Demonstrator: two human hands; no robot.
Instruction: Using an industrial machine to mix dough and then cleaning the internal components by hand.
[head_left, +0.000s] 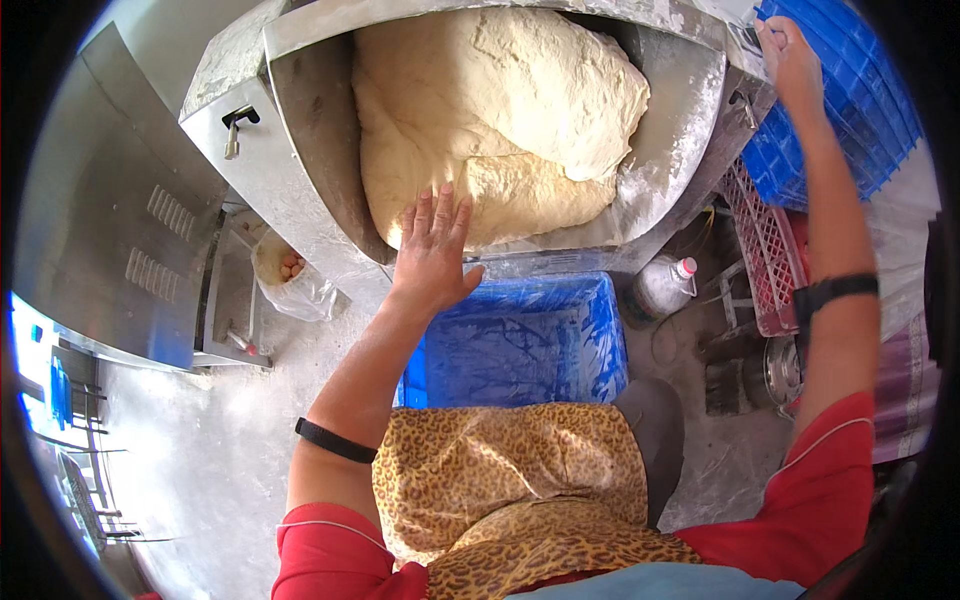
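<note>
A large mass of pale dough (487, 112) fills the tilted steel bowl of a dough mixer (686, 112). My left hand (435, 251) is spread flat at the dough's lower front edge, fingertips touching it and thumb out to the side. Up at the right end of the mixer is my right hand (787, 56), its fingers curled beside the machine's upper corner. What those fingers touch is hidden. Below the bowl's lip, a blue plastic crate (517, 367) with white smears sits on the floor before my knees.
Stacked blue crates (840, 112) stand at right, above a red plastic basket (757, 247). A large plastic bottle (660, 289) stands on the floor. At left are a bag-lined bucket of eggs (289, 277) and a steel cabinet (120, 195). Metal latches (232, 135) project from the mixer's front.
</note>
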